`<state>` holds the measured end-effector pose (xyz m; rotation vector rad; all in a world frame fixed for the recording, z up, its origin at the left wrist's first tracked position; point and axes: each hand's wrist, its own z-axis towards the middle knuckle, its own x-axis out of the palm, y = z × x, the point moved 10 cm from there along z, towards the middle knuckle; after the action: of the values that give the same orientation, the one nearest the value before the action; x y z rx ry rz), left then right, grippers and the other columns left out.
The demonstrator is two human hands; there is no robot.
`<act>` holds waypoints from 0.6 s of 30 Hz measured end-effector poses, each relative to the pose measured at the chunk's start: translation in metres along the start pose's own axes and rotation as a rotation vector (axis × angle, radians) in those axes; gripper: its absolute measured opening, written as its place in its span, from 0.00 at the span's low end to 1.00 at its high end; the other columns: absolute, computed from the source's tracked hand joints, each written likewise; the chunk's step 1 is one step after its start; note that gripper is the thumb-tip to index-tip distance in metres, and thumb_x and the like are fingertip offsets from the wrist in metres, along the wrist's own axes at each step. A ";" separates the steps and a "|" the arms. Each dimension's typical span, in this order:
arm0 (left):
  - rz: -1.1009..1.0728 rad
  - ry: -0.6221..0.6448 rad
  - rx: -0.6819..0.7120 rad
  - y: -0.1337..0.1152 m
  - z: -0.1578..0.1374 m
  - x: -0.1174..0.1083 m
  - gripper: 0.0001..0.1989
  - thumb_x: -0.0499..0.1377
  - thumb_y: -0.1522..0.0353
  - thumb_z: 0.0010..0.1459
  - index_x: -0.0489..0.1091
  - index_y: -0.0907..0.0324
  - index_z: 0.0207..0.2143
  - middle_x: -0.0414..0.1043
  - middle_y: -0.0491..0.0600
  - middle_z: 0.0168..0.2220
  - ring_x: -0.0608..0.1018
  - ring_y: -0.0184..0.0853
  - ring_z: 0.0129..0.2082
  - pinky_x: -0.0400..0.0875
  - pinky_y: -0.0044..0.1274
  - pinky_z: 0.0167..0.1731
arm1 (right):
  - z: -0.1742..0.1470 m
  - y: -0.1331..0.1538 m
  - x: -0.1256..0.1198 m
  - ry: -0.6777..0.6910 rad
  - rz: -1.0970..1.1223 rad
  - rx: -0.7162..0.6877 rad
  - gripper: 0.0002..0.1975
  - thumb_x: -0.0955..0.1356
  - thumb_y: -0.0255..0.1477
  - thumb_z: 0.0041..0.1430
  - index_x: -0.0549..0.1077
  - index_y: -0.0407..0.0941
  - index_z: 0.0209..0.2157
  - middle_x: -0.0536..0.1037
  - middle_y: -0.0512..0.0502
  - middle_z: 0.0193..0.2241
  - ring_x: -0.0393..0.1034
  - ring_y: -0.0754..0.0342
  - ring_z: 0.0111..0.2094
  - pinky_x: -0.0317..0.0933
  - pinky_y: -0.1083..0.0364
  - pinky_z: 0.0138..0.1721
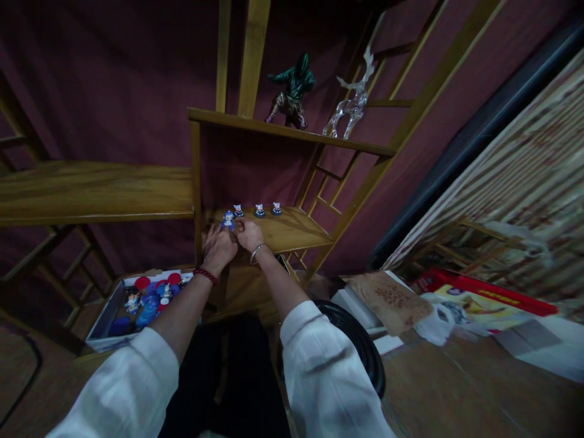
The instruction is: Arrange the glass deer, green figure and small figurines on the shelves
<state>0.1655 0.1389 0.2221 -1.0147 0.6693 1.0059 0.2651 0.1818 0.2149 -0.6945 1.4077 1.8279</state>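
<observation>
A small figurine (pixel 228 220) with blue headwear and a blue base stands upright between my fingertips, at the left front of the wooden shelf (pixel 296 230). My left hand (pixel 219 248) closes on it from the left, its outer fingers near the shelf's upright. From the right, my right hand (pixel 250 235) pinches at the base with bent fingers; the exact contact is partly hidden. Just behind are a white figurine (pixel 238 210) on a dark base, then a second white figurine (pixel 260 210) and a third white figurine (pixel 276 208) in a row.
An open box (pixel 103 325) of colourful figurines sits low at left. Overhead, a shelf board (pixel 292 132) carries a green-hooded statue (pixel 292 91) and a clear deer figure (pixel 351 106). Coiled black hose (pixel 371 359), flat cardboard (pixel 387 298) and a red box (pixel 493 295) lie at right.
</observation>
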 end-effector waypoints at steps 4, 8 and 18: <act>0.013 -0.047 0.003 0.000 0.001 -0.005 0.17 0.46 0.69 0.54 0.68 0.65 0.43 0.71 0.57 0.45 0.68 0.40 0.50 0.56 0.29 0.52 | 0.011 0.000 0.007 0.020 -0.036 -0.006 0.20 0.67 0.29 0.49 0.67 0.48 0.47 0.75 0.49 0.41 0.70 0.54 0.40 0.62 0.58 0.41; -0.012 -0.063 0.003 0.002 0.002 -0.005 0.16 0.47 0.72 0.52 0.69 0.65 0.41 0.72 0.57 0.42 0.70 0.39 0.48 0.56 0.29 0.52 | 0.016 0.004 0.012 0.042 -0.068 -0.046 0.21 0.67 0.29 0.49 0.67 0.48 0.47 0.75 0.48 0.41 0.70 0.53 0.41 0.62 0.57 0.41; -0.044 -0.040 -0.028 0.005 0.005 -0.001 0.17 0.47 0.74 0.51 0.68 0.62 0.42 0.71 0.54 0.45 0.68 0.38 0.49 0.55 0.30 0.53 | 0.019 0.009 0.015 0.043 -0.075 -0.074 0.19 0.67 0.31 0.49 0.68 0.49 0.45 0.75 0.49 0.41 0.70 0.53 0.41 0.62 0.57 0.40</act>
<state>0.1609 0.1435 0.2230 -1.0273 0.5991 0.9975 0.2491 0.2023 0.2138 -0.8174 1.3289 1.8237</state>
